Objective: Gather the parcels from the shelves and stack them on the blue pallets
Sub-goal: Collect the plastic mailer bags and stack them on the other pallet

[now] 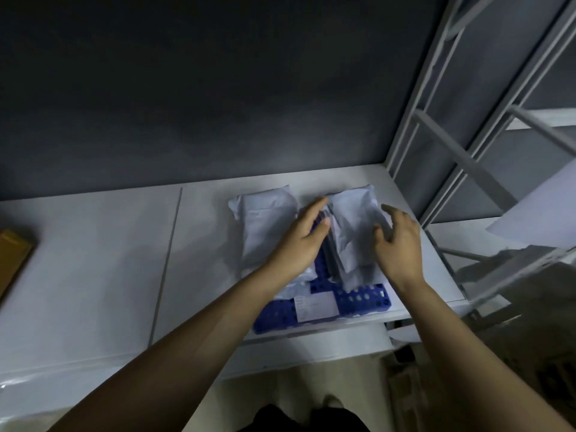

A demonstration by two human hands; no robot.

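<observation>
Dark wall (218,88) stood behind. A white bench (93,260) ran across the view, with a metal shelving rack (452,151) at its right end. The blue pallet (361,299) lay on the bench near that end, mostly covered.

Two grey bagged parcels sat side by side on it: the left parcel (265,226), and the right parcel (352,222), which topped a small pile. A labelled parcel (314,305) lay flat at the pallet's front edge.

Left hand (299,241) lay in the gap between the two, fingers straight and together, holding nothing. Right hand (399,244) was over the right parcel's outer edge, fingers spread and loosely bent, gripping nothing. Whether it touched could not be told.

Judged step: squaring up parcels on the pallet. The next move probably calls for lifting both hands off gently, since soft bags may slide, then turning to the rack for more.
</observation>
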